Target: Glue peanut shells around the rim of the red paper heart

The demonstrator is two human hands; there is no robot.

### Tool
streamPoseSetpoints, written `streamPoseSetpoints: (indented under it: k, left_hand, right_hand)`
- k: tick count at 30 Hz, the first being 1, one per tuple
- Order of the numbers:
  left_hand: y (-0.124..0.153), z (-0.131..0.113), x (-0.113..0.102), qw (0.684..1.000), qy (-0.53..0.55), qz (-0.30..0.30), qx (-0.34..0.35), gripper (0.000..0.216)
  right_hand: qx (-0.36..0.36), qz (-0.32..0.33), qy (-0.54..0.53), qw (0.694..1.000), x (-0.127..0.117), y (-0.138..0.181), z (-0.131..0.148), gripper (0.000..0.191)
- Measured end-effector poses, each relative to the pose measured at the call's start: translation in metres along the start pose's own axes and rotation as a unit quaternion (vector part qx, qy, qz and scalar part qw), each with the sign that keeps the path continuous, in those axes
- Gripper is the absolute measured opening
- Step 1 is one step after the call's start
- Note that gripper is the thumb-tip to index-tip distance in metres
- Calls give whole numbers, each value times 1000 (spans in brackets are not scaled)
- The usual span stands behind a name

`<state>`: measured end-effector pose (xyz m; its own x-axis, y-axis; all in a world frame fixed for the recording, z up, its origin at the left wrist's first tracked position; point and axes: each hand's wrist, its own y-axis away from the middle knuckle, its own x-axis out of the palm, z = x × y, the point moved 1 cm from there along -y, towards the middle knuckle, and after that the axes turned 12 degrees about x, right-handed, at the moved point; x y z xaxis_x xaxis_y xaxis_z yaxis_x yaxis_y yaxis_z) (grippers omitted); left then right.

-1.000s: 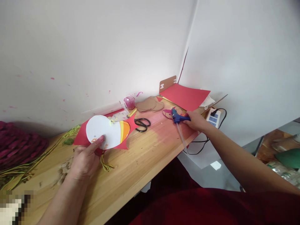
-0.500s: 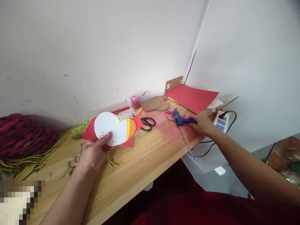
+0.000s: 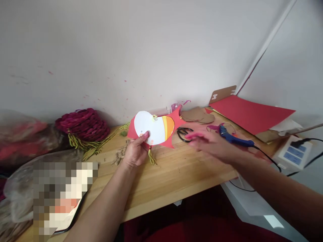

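My left hand grips a paper craft: a white heart shape with yellow and orange stripes on red card, with a yellow-green tassel hanging below. It is held upright above the wooden table. My right hand is blurred by motion over the table, between the black scissors and the blue glue gun. Its fingers look stretched out and nothing shows in them. The glue gun lies on the table just behind that hand.
Brown card hearts and a red paper sheet lie at the back right. A white power strip sits at the right edge. A dark red yarn bundle with green cords lies at the left, beside plastic bags.
My right hand has let go of the glue gun, left it on the table, and moved left toward the craft. The camera has swung left. My left hand still holds the craft.
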<state>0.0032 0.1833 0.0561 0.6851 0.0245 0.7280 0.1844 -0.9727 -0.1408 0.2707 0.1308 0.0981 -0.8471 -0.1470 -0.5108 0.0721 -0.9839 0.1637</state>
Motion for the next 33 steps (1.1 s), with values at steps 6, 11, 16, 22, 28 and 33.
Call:
streamPoseSetpoints:
  k: [6,11,16,22,28,33]
  left_hand:
    - [-2,-1,-2,999,35,1,-28,47]
    - [-8,0,-8,999,21,-9,26,47]
    - [-10,4,-10,999,-11,19,38,57]
    - [-16,-6,-9,997,1,-62,35,47]
    - [-24,-21,-11,992,19,-126,13,24]
    - [-24,-19,-11,992,33,-119,14,23]
  right_hand:
    - [-17,78,-179,981,85,-47,37,31]
    - [-48,32,-171,984,96,-76,51,40]
    - [-55,6,-106,993,100,-79,42,50]
    - [-35,-56,141,988,64,-86,35,44]
    - [72,-157,365,915,19,-103,15,15]
    - [78,-125,430,891,20,-109,4,18]
